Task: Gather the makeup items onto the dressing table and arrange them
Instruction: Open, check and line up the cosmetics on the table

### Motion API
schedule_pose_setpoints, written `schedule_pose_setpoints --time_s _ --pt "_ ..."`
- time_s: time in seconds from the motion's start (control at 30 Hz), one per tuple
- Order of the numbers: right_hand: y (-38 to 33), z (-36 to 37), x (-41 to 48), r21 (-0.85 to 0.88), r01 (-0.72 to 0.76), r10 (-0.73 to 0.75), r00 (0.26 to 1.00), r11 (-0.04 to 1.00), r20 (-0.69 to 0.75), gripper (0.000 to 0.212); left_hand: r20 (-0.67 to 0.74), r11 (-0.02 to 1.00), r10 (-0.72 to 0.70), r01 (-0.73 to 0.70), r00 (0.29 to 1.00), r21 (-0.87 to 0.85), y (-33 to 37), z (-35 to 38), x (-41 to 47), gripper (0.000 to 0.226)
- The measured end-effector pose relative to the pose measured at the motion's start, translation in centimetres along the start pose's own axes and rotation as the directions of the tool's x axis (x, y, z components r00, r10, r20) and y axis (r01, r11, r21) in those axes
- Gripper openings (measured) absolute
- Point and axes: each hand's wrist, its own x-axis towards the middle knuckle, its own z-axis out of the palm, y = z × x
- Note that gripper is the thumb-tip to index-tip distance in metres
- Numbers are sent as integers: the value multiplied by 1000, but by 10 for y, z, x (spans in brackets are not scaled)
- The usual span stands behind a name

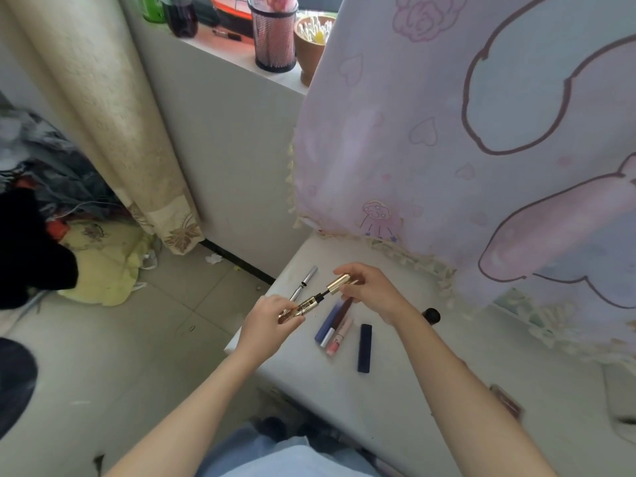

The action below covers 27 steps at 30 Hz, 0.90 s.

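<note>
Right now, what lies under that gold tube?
Beneath the gold tube on the table lie a blue tube, a maroon tube and a pink gloss, partly hidden by the right hand. The left hand covers a silver pen's near end.

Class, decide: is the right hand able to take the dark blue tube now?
Probably not yet: the right hand pinches the gold cap, though the dark blue tube lies uncovered nearby.

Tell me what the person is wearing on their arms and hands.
Nothing shows. The left hand and right hand are ungloved; both forearms are bare to the frame's edge, with no sleeve, watch or bracelet visible.
</note>
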Motion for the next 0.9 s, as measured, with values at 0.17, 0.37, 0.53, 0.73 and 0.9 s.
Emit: schedule_pose_setpoints --time_s 0.17,0.37,0.53,0.73,0.9 --pt "2 0 13 4 -31 31 999 999 40 29 -69 999 -35 37 997 27 -9 6 8 19" --pt "22 -3 34 -39 -133 130 989 990 -70 34 -186 984 -112 136 976 120 -19 20 14 19" --pt "47 0 50 -306 -294 223 943 906 -248 22 -194 927 -54 122 980 355 -23 41 13 14" --pt "54 4 58 -381 -330 257 938 864 -231 19 -163 815 -24 113 986 569 -20 58 14 25" --pt "56 5 66 -391 -333 279 941 858 -190 27 -159 746 -26 125 987 654 -24 67 16 22"
